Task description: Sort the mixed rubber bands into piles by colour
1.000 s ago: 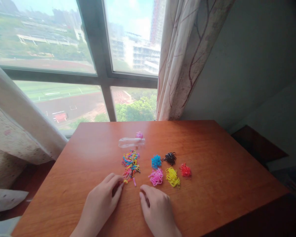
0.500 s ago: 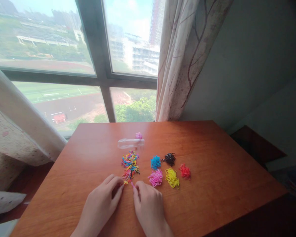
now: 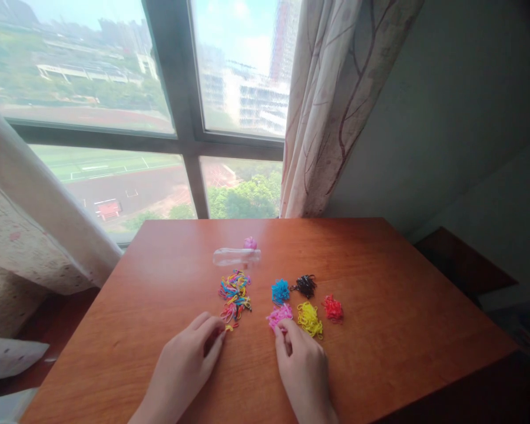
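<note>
On the brown table, my left hand (image 3: 188, 353) is closed in a pinch beside a small yellow band (image 3: 229, 328), at the near end of a mixed-colour pile of bands (image 3: 235, 285). What its fingertips hold is too small to make out. My right hand (image 3: 302, 359) has its fingers pinched at the near edge of the pink pile (image 3: 280, 316); anything between them is hidden. Close around lie a yellow pile (image 3: 310, 320), a blue pile (image 3: 280, 291), a black pile (image 3: 306, 285) and a red pile (image 3: 333, 308).
Behind the piles, a clear plastic container (image 3: 236, 257) lies on its side with a pink item (image 3: 249, 242) by it. The table (image 3: 401, 294) reaches back to a window (image 3: 242, 141) with curtains (image 3: 327, 118) at both sides.
My right hand has moved right, from beside the mixed pile to the pink pile. My left hand has hardly moved. The view has shifted slightly.
</note>
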Tool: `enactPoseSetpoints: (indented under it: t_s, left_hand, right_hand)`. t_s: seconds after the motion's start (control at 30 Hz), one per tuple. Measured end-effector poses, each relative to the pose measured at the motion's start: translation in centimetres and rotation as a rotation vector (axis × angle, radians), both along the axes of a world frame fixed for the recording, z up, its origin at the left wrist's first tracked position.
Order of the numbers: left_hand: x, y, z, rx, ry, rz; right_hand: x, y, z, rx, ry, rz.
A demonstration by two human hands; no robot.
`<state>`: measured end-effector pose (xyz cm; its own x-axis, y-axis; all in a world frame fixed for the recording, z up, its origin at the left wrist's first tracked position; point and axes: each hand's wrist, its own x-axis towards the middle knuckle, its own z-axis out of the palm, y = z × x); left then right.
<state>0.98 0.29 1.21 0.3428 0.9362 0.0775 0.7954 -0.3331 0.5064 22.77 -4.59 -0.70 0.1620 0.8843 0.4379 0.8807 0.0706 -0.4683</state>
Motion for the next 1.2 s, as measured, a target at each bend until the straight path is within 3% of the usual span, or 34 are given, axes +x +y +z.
enactPoseSetpoints:
  t_s: [0.37,0.57,0.77,0.97,1.2]
  left_hand:
    - [0.1,0.0,0.0,-0.009,0.033,-0.014]
    - [0.0,0.0,-0.1,-0.025,0.031,-0.011]
    - [-0.2,0.2,0.2,-0.030,-0.061,0.018]
    - [-0.2,0.2,0.3,-0.033,-0.060,0.043]
    - [-0.3,0.2,0.3,-0.074,0.008,0.022]
  right_hand:
    - [-0.3,-0.2,0.0,-0.002,-0.011,-0.025]
    - [-1.3,-0.5,-0.2,-0.018,0.009,0.043]
    - [-4.2,-0.5,-0.1,-0.150,-0.063,0.181]
    - [-6.9,1.0,0.7,-0.271,-0.191,0.122]
    - [-7.5,2.1,0.9,-0.404,-0.180,0.126]
